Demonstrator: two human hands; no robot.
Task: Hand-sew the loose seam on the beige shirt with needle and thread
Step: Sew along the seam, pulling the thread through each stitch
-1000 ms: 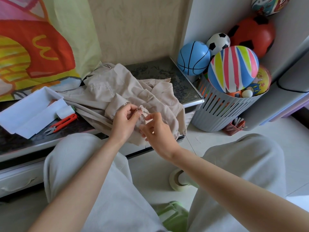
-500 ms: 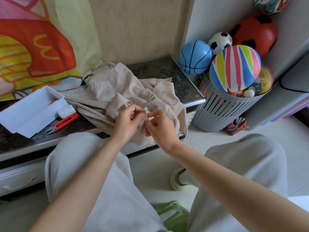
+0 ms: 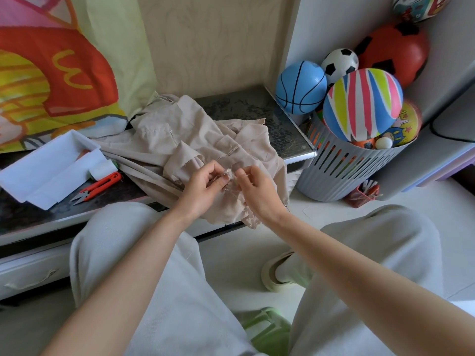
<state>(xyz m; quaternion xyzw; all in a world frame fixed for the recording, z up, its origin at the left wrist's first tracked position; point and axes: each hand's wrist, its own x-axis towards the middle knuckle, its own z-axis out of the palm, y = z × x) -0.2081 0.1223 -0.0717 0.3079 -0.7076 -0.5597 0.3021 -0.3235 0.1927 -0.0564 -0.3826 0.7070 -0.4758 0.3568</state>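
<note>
While left hand [image 3: 203, 188] and right hand [image 3: 257, 192] pinch beige shirt [image 3: 164, 140] at table [image 3: 257, 109] front edge, thread snips [image 3: 99, 187] lie left, ball basket [image 3: 341, 173] right.

left hand [image 3: 205, 186]: pinches a fold of the beige shirt [image 3: 159, 140].
right hand [image 3: 257, 192]: pinches the same fold, just beside.
arms: bare, reaching forward.

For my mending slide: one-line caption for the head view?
Left hand and right hand pinch the beige shirt at the table edge; orange snips lie beside a white tray.
</note>
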